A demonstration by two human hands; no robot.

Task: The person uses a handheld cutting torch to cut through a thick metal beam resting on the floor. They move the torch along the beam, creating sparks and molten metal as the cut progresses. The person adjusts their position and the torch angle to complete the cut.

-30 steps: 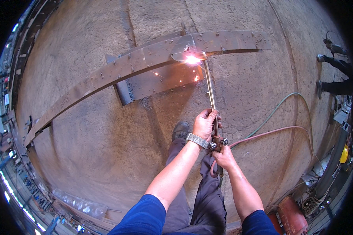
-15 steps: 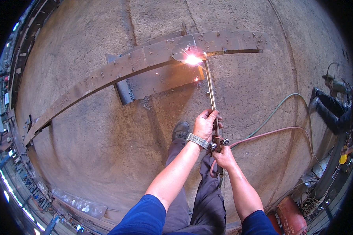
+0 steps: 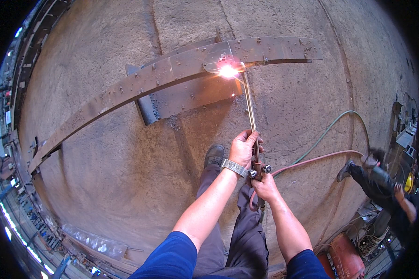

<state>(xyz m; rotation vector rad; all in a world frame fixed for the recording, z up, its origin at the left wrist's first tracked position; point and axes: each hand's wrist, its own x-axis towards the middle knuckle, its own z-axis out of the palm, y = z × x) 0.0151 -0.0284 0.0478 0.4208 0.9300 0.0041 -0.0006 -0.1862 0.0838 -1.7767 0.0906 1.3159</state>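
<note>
Torch [image 3: 250,104], clamped in left hand [image 3: 242,149] and right hand [image 3: 266,187], flares at the near edge of the steel beam [image 3: 279,49]; heating looks underway, how much is left I can't tell

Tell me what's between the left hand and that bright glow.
In the head view, the torch's slim metal tube runs from the left hand toward the bright glow at the steel beam.
</note>
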